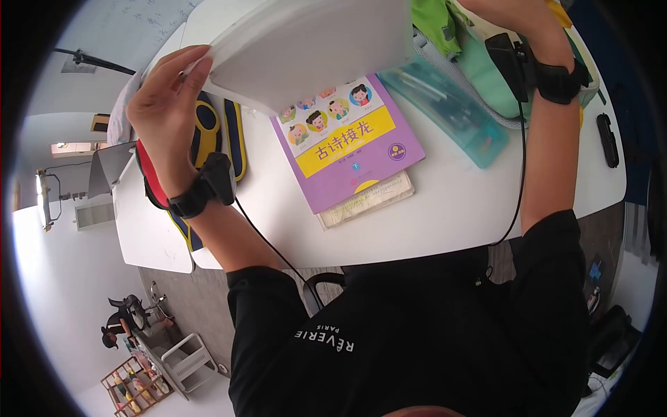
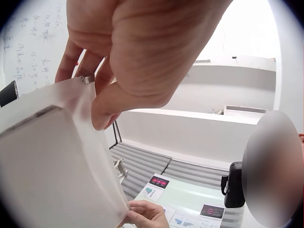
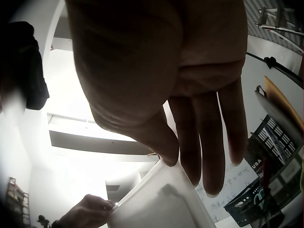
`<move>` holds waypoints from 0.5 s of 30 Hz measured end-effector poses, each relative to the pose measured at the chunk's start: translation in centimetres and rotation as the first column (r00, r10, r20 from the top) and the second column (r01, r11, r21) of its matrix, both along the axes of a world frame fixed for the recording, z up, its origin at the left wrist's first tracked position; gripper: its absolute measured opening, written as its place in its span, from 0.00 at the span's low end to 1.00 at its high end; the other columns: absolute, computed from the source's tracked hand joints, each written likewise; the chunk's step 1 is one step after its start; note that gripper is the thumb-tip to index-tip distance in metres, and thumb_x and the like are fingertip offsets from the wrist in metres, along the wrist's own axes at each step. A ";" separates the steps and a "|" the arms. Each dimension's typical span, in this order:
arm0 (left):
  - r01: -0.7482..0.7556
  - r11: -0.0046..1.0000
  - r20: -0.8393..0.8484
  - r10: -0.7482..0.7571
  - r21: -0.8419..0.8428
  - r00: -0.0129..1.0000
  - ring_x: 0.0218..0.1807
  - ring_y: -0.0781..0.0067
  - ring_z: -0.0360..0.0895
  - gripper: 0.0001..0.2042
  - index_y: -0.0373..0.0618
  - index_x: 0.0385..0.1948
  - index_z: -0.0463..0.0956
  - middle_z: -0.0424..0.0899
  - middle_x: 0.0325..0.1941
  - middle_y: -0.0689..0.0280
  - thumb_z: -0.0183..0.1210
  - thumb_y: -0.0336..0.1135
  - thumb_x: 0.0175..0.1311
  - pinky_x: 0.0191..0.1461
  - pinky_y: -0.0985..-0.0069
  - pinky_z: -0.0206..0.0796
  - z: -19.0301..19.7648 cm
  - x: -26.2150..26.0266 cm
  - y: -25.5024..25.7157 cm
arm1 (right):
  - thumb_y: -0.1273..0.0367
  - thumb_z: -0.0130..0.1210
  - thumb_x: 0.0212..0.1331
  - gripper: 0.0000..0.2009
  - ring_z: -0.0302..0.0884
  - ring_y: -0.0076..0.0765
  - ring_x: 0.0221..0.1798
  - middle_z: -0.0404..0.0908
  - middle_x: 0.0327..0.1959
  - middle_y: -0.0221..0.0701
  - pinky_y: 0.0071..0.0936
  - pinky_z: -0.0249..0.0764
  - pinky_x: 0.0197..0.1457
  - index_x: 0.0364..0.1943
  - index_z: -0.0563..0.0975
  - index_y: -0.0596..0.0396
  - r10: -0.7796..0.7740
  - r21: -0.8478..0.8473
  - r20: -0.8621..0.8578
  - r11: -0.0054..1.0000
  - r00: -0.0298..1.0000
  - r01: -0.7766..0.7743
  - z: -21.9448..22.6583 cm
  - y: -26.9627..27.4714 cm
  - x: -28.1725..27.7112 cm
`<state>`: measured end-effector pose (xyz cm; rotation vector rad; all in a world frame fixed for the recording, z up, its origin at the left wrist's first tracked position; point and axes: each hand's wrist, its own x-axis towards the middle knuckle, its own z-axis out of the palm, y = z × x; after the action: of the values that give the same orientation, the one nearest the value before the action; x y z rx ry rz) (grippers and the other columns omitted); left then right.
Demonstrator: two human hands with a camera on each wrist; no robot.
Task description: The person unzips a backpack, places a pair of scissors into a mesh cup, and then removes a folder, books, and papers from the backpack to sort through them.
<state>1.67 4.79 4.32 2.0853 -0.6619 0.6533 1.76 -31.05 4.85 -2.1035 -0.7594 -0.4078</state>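
A translucent white pouch [image 1: 313, 52] is raised between both hands over the table. My left hand [image 1: 165, 104] pinches its left corner between thumb and fingers, close to a small metal zip slider [image 2: 87, 80]. At the opposite upper corner, my right hand [image 3: 190, 109] pinches the pouch's edge with the thumb against the fingers; the other fingers extend downward. In the head view the right hand's fingertips are cut off at the top. Below the pouch lies a purple book [image 1: 333, 177] with cartoon children on its cover, partly hidden by it, resting on a worn booklet [image 1: 389, 198].
A teal see-through case [image 1: 458, 118] lies right of the book, beside a green bag [image 1: 486, 80]. Navy, yellow and red cloth-like items [image 1: 206, 132] are at the left. A black object [image 1: 608, 141] sits near the white table's [image 1: 243, 229] right edge.
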 end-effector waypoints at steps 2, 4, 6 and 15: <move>-0.029 1.000 -0.037 0.029 -0.005 0.999 0.40 0.78 0.81 0.08 0.36 0.39 0.86 0.88 0.39 0.63 0.67 0.22 0.58 0.47 0.83 0.71 0.1 0.0 0.5 | 0.77 0.58 0.59 0.09 0.82 0.24 0.34 0.86 0.36 0.35 0.20 0.78 0.41 0.42 0.84 0.62 0.100 0.072 0.068 0.992 0.993 -0.105 -0.5 -0.1 0.6; -0.054 0.998 -0.073 0.054 -0.008 0.996 0.40 0.78 0.81 0.08 0.36 0.40 0.86 0.87 0.38 0.64 0.67 0.22 0.59 0.48 0.83 0.72 0.3 0.1 0.9 | 0.77 0.58 0.59 0.09 0.82 0.24 0.34 0.86 0.36 0.35 0.20 0.78 0.41 0.42 0.84 0.62 0.094 0.053 0.057 0.994 0.994 -0.097 -0.1 -0.4 0.3; -0.098 0.995 -0.095 0.095 -0.024 0.991 0.40 0.78 0.81 0.08 0.35 0.40 0.85 0.87 0.37 0.64 0.67 0.23 0.59 0.49 0.83 0.72 0.2 0.0 1.2 | 0.77 0.58 0.59 0.09 0.82 0.24 0.34 0.86 0.36 0.35 0.20 0.78 0.40 0.42 0.84 0.63 0.090 0.038 0.040 0.995 0.995 -0.091 0.2 -0.1 -0.5; -0.083 0.991 -0.175 0.064 -0.104 0.982 0.41 0.75 0.84 0.09 0.32 0.42 0.84 0.88 0.38 0.60 0.66 0.22 0.60 0.50 0.80 0.76 0.1 0.6 2.9 | 0.76 0.58 0.60 0.08 0.82 0.24 0.33 0.86 0.34 0.34 0.20 0.78 0.40 0.42 0.84 0.62 0.048 0.009 -0.015 0.999 0.999 -0.048 0.7 0.0 -0.1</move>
<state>2.23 7.66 4.43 2.0426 -0.4435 0.5310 1.61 -31.08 5.55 -2.0735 -0.7963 -0.3675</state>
